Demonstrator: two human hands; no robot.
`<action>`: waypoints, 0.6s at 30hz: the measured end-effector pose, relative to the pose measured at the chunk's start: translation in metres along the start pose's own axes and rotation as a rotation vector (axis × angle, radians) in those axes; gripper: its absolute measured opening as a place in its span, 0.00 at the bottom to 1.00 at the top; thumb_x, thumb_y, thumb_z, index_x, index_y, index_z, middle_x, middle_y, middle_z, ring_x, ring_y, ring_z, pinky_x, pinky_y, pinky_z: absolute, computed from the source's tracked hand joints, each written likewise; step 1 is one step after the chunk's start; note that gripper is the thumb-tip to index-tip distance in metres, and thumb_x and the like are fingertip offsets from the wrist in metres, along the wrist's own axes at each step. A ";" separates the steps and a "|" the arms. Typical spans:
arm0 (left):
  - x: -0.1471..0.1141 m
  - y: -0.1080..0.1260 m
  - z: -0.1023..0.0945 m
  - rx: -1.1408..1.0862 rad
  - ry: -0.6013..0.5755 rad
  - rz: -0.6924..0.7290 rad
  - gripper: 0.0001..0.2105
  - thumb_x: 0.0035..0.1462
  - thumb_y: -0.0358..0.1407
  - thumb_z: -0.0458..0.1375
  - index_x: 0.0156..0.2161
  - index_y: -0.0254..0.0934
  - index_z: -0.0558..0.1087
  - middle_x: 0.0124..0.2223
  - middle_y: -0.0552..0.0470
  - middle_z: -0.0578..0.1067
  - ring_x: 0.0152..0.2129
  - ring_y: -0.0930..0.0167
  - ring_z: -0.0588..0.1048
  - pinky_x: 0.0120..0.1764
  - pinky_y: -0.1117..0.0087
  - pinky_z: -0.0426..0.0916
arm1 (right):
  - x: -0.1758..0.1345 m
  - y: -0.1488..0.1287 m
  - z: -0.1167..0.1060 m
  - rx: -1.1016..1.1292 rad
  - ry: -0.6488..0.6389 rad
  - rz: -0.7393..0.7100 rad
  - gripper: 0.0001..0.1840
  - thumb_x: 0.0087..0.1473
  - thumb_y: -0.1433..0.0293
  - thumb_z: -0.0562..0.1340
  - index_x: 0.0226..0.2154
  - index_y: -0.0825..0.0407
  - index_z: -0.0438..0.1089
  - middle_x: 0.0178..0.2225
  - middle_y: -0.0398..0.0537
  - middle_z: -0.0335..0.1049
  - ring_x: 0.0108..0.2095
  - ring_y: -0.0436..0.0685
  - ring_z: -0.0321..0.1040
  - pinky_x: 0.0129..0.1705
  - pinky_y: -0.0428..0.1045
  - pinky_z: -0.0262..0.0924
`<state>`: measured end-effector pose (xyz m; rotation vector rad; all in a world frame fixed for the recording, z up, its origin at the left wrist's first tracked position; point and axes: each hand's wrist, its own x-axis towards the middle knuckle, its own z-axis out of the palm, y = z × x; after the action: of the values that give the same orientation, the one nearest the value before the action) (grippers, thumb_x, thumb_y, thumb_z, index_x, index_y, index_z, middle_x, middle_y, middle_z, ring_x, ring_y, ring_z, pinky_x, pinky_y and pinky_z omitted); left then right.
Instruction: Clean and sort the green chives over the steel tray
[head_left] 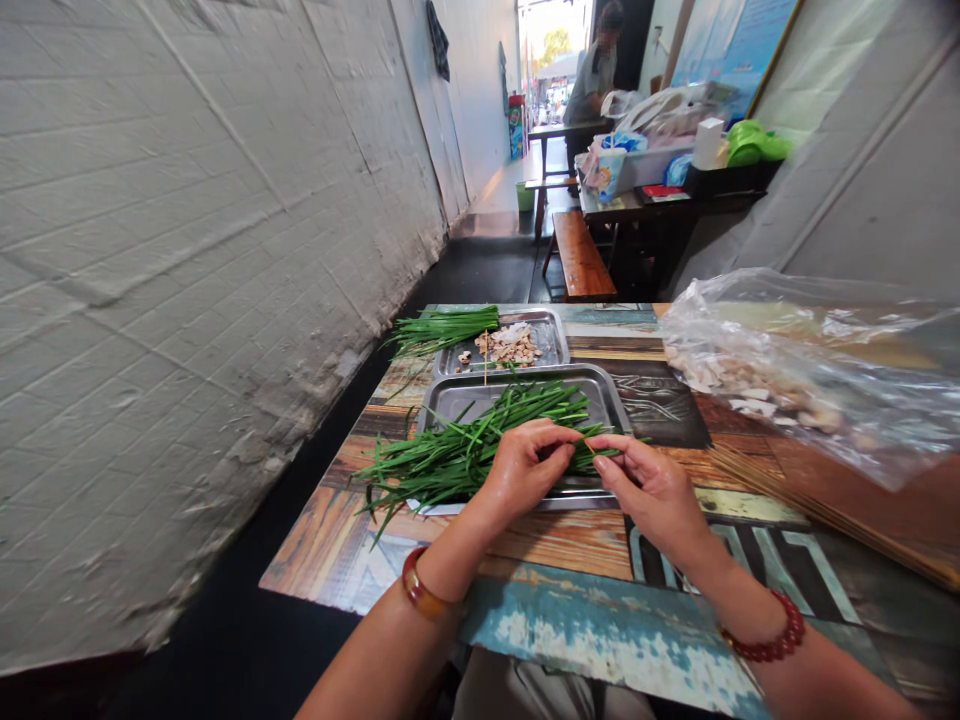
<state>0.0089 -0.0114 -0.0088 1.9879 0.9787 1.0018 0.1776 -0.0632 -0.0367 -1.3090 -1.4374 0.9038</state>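
Note:
A pile of long green garlic chives (457, 450) lies across a metal tray (607, 395), its leaf ends hanging over the left side. Over the tray's right part, my left hand (529, 460) is closed, thumb and forefinger pinching some chive stalks. Close beside it, my right hand (656, 490) is also closed. A thin bamboo skewer (591, 449) shows at its fingertips, pointing at the pinched stalks, and what seems its other end emerges below the wrist. Whether the tip has pierced the stalks is hidden by the fingers.
Behind stands a second tray (559, 335) with a chive bunch (450, 325), pale brown chopped pieces (510, 345) and one skewer. At right lie a clear plastic bag (817, 360) of pale pieces and a skewer bundle (840, 515). Farther back are a bench (581, 255) and a person (594, 85).

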 end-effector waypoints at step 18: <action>-0.003 -0.005 0.002 0.365 0.003 0.164 0.10 0.59 0.28 0.54 0.41 0.38 0.77 0.28 0.51 0.74 0.26 0.73 0.69 0.32 0.71 0.59 | 0.001 0.002 0.001 0.025 -0.013 0.027 0.13 0.57 0.63 0.59 0.42 0.53 0.71 0.21 0.41 0.65 0.21 0.49 0.60 0.22 0.45 0.55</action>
<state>0.0080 -0.0116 -0.0152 2.3998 1.0744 0.9653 0.1773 -0.0617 -0.0387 -1.3089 -1.4179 0.9467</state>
